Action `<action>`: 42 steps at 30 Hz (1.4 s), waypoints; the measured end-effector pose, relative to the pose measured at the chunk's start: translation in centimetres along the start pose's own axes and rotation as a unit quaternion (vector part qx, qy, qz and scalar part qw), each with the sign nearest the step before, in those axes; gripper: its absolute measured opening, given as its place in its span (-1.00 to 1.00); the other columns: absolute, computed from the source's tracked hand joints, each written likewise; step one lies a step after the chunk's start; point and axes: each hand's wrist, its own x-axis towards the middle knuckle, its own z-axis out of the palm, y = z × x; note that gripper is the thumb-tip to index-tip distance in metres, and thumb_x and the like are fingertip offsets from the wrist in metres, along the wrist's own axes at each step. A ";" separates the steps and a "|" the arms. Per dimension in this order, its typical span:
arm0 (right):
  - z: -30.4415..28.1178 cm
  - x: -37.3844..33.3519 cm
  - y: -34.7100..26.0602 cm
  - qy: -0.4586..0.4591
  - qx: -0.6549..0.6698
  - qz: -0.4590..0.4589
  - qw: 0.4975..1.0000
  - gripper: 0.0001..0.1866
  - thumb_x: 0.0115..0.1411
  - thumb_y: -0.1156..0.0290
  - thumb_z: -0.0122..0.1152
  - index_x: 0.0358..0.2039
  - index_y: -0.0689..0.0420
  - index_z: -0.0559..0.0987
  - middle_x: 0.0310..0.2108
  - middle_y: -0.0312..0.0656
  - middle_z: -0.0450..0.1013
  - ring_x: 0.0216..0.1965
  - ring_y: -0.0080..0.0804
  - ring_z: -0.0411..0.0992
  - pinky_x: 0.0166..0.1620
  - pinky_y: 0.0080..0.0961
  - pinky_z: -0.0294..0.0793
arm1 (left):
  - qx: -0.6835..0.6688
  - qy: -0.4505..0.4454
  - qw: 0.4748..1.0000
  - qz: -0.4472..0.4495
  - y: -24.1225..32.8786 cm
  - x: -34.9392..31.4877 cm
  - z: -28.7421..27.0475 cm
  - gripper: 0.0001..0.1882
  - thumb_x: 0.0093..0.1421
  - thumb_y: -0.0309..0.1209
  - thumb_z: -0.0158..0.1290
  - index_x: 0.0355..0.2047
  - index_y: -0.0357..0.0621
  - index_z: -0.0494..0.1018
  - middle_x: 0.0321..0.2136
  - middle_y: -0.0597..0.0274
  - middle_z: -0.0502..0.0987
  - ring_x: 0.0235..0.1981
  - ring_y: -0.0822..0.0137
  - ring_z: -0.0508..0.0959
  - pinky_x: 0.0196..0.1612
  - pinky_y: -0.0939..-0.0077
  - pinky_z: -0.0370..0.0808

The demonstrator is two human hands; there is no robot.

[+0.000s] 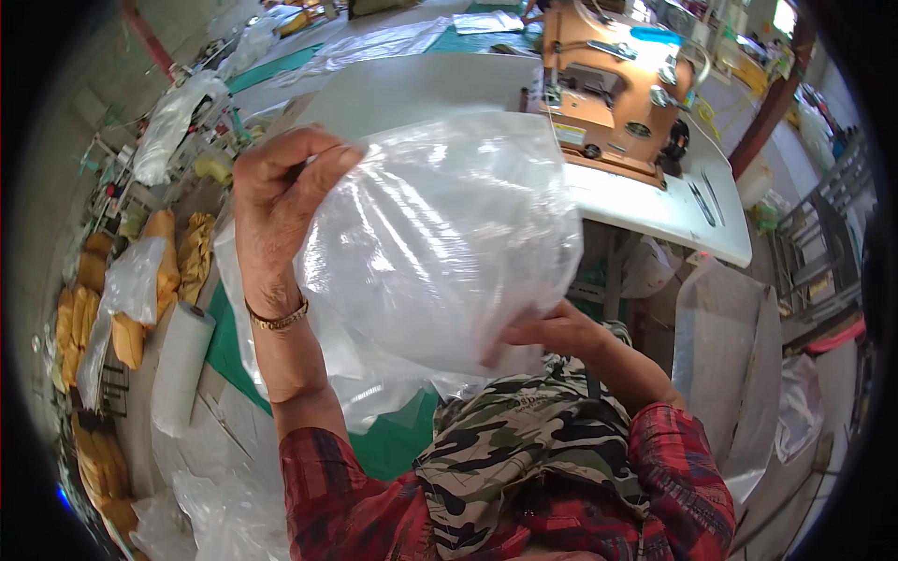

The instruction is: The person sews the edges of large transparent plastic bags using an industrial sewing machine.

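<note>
A large clear plastic sheet or bag (pixel 440 234) hangs spread between my two hands, wrinkled and shiny. My left hand (pixel 285 192) is raised at its upper left corner, with thumb and fingers pinched on the edge. Lower down, near my lap, my right hand (pixel 547 332) is closed at the lower right part of the plastic; some of its fingers are behind the film and slightly blurred. Beyond the plastic stands an orange-brown industrial sewing machine (pixel 613 103) on a white table (pixel 393 84).
A pair of dark slim tools (pixel 703 201) lies on the table's right side. White rolled material (pixel 182 369) stands at left, near brown paper-wrapped bundles (pixel 79 323). Translucent sheeting (pixel 725 355) hangs at right beside a grey metal rack (pixel 828 229). Green cloth (pixel 398 439) lies below the plastic.
</note>
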 end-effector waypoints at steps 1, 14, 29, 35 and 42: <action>-0.8 -1.4 -0.1 -0.007 0.098 0.020 0.995 -0.76 0.29 0.32 0.14 -0.25 0.26 0.60 -0.36 -0.14 0.57 -0.27 -0.39 0.54 -0.12 -0.42 0.53 | -0.047 -0.026 0.998 -0.020 -0.3 0.6 1.7 -0.85 0.15 -0.51 0.22 -0.51 -0.31 0.51 -0.61 0.47 0.40 -0.56 0.62 0.26 -0.50 0.69 0.20; -9.6 -7.8 6.5 0.246 0.140 0.032 0.959 -0.37 0.31 0.03 0.09 0.21 0.23 0.31 0.02 -0.19 0.44 0.01 -0.43 0.43 0.11 -0.40 0.41 | -0.129 -0.140 0.954 -0.232 -12.7 -4.3 16.9 -0.73 0.20 -0.33 0.19 -0.55 -0.26 0.51 -0.67 0.56 0.32 -0.59 0.66 0.22 -0.54 0.68 0.18; -15.1 -5.1 3.9 0.424 0.306 -0.194 0.830 -0.69 0.34 0.28 0.06 -0.01 0.21 0.43 -0.21 -0.12 0.50 -0.21 -0.36 0.49 0.02 -0.26 0.50 | -0.187 -0.167 0.913 -0.321 -12.6 -8.5 20.0 -0.79 0.21 -0.33 0.18 -0.47 -0.21 0.57 -0.58 0.52 0.48 -0.55 0.69 0.36 -0.48 0.79 0.29; -17.7 -9.5 3.0 0.471 0.313 -0.198 0.801 -0.64 0.25 0.36 0.21 0.06 0.07 0.52 -0.34 -0.36 0.50 -0.30 -0.53 0.47 -0.04 -0.34 0.53 | -0.177 -0.175 0.911 -0.328 -12.7 -9.0 20.6 -0.79 0.22 -0.33 0.18 -0.49 -0.20 0.56 -0.58 0.52 0.47 -0.56 0.70 0.36 -0.48 0.79 0.28; -19.4 -15.0 1.3 0.477 0.277 -0.231 0.802 -0.63 0.29 0.34 0.17 0.08 0.17 0.48 -0.30 -0.33 0.51 -0.29 -0.55 0.47 -0.10 -0.42 0.53 | -0.187 -0.187 0.909 -0.321 -13.0 -8.9 20.9 -0.77 0.23 -0.32 0.16 -0.50 -0.20 0.55 -0.60 0.53 0.45 -0.56 0.69 0.35 -0.48 0.78 0.27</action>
